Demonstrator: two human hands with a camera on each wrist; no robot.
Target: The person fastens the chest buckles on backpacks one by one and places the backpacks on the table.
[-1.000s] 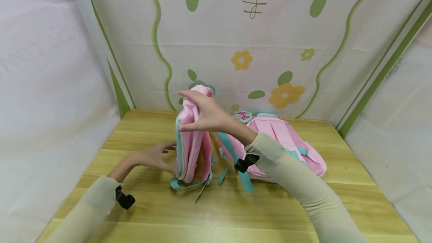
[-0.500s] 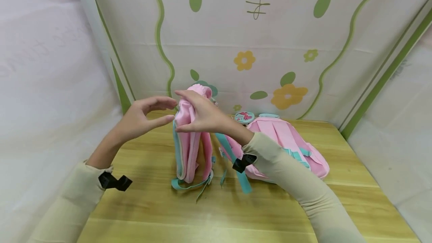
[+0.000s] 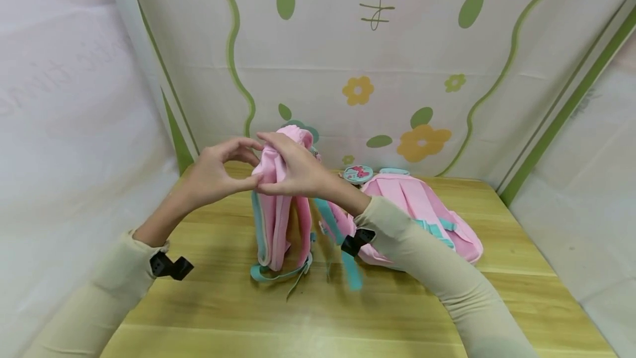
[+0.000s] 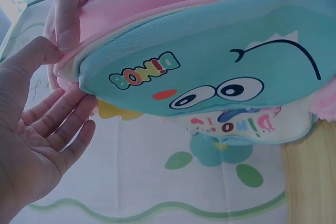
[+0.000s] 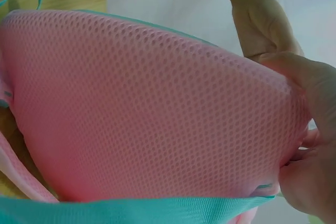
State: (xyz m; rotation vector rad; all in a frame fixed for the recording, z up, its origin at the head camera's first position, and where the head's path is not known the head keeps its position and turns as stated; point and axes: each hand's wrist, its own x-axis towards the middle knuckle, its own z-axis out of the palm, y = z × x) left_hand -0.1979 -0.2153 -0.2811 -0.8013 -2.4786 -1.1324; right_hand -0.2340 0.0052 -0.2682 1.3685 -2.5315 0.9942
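A small pink and teal backpack [image 3: 280, 231] stands on edge on the table, side-on in the head view. My right hand [image 3: 304, 169] grips its upper end, thumb on one side and fingers on the other. On the left, my left hand [image 3: 212, 173] pinches the same upper corner between thumb and fingers. The left wrist view shows the teal front panel [image 4: 205, 61] with a cartoon dinosaur face and the word "DINO". Pink mesh back padding [image 5: 157, 108] fills the right wrist view, with a teal strap [image 5: 131, 211] across the bottom.
A second pink backpack [image 3: 404, 203] lies to the right on the wooden table [image 3: 308, 319], its straps up. Beside it is a round teal tag [image 3: 358, 174]. White flower-printed cloth [image 3: 308, 32] encloses the table at the back and sides.
My left hand has risen from the backpack's lower left side to its upper corner and now pinches it. The right hand has kept its grip, and the backpack has stayed nearly in place.
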